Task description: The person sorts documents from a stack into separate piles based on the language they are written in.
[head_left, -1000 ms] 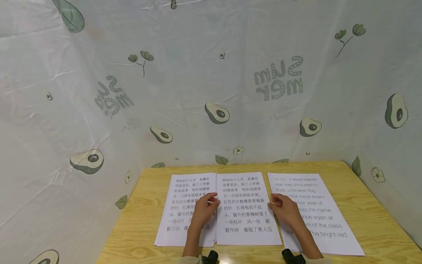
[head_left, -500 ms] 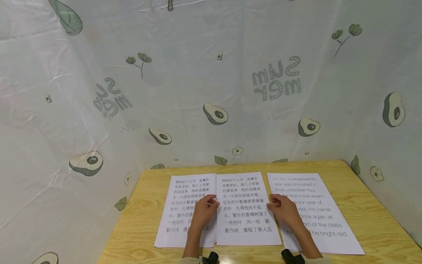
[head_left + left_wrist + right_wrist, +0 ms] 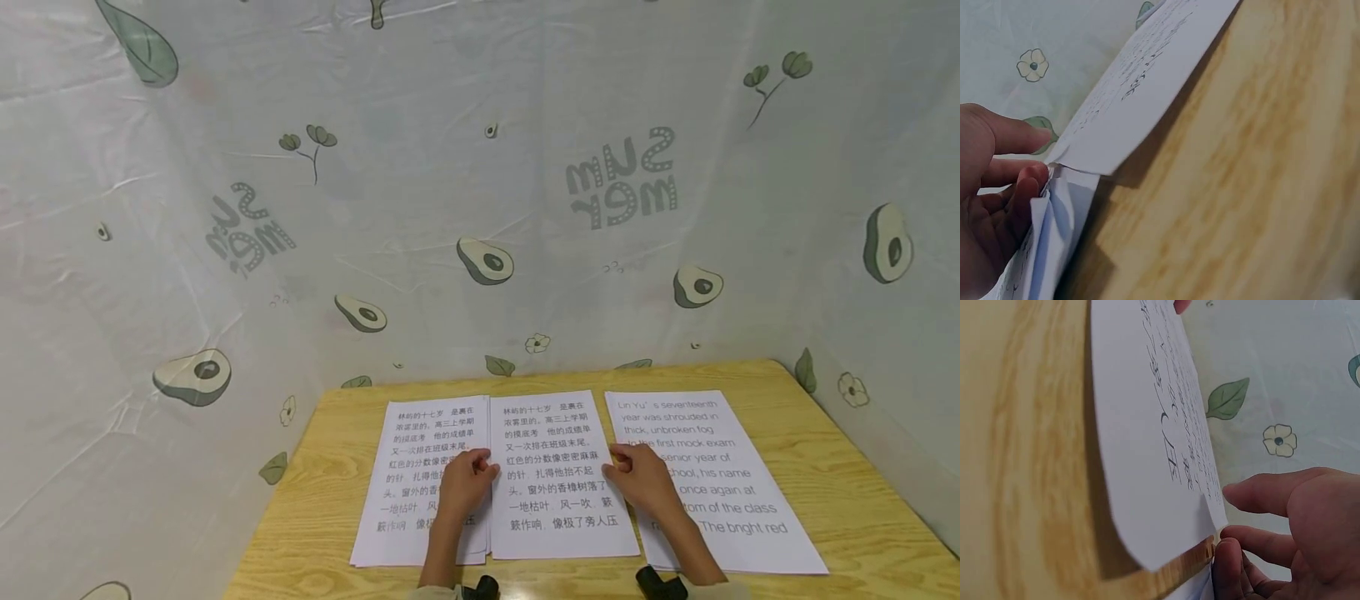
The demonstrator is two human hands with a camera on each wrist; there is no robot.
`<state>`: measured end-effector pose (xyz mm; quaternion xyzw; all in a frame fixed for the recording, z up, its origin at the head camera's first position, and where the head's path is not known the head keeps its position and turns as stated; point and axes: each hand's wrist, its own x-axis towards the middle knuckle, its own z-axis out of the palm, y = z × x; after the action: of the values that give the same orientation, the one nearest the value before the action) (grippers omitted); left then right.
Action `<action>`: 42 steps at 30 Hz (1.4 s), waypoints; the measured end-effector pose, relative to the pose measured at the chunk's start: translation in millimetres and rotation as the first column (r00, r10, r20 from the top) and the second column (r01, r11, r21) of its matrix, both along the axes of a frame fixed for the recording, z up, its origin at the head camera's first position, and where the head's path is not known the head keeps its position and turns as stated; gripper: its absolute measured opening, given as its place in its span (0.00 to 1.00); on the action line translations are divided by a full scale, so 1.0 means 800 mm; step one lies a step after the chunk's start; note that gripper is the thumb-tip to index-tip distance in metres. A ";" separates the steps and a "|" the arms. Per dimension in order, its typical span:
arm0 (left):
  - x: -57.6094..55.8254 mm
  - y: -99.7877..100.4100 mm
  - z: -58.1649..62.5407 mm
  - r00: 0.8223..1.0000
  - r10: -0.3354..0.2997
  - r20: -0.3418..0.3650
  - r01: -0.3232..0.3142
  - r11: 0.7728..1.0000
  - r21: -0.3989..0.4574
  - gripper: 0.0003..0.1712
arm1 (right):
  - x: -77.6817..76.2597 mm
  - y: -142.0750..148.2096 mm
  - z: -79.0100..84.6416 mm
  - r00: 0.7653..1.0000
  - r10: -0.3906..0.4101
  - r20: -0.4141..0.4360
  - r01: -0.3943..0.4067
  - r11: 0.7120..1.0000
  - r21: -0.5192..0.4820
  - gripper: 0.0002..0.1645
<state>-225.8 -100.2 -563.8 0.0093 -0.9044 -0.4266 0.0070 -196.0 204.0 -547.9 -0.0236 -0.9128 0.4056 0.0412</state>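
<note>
A white sheet with printed Chinese text [image 3: 555, 537] lies in the middle of the wooden table, between my hands. My left hand [image 3: 463, 483] is at its left edge, thumb and forefinger apart, lower fingers curled loosely. Across from it, my right hand [image 3: 647, 482] stays at the right edge, thumb tip close to the paper and forefinger a little apart. The wrist views show the sheet [image 3: 1147, 94] edge-on, with the left fingers [image 3: 1034, 175] and right fingers [image 3: 1254, 540] beside its edges. Folded-looking paper [image 3: 1054, 231] shows under the left fingers.
Left of the middle sheet lies a slightly uneven stack of Chinese-text pages [image 3: 371, 533], partly under the left forearm. At right is an English-text page [image 3: 765, 500], partly covered by the right hand. A cloth printed with avocados [image 3: 420, 192] hangs behind the wooden table [image 3: 847, 467].
Both hands stay at the middle sheet's edges, with hardly any shift. The head view has tilted and drifted slightly. The papers keep their places.
</note>
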 end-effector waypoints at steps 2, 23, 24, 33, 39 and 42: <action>-0.001 0.000 -0.001 1.000 0.002 -0.002 -0.002 1.000 -0.013 0.23 | -0.001 -0.001 -0.001 1.000 0.002 -0.004 -0.002 1.000 0.006 0.28; 0.009 0.012 0.019 0.993 -0.112 -0.039 0.117 0.977 0.176 0.25 | 0.005 0.001 0.012 0.999 0.043 0.014 -0.041 0.994 -0.101 0.30; 0.009 0.013 0.019 0.992 -0.114 -0.045 0.120 0.977 0.179 0.25 | 0.005 0.000 0.012 0.999 0.044 0.008 -0.043 0.993 -0.105 0.30; 0.006 0.007 0.020 0.996 -0.046 -0.081 0.062 0.974 0.218 0.25 | 0.007 0.005 0.021 0.999 0.029 -0.016 -0.031 0.985 -0.167 0.29; 0.006 0.000 0.025 0.998 0.017 -0.056 0.001 0.951 0.309 0.25 | 0.009 0.008 0.028 1.000 0.016 0.019 -0.011 0.967 -0.256 0.30; 0.006 -0.001 0.027 0.998 0.033 -0.052 -0.014 0.947 0.320 0.25 | 0.009 0.008 0.031 0.999 0.021 0.029 -0.012 0.960 -0.280 0.30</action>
<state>-221.2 -101.3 -542.3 0.0091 -0.8225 -0.5675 0.0358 -189.1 210.0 -523.2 -0.0280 -0.8469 0.5306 0.0196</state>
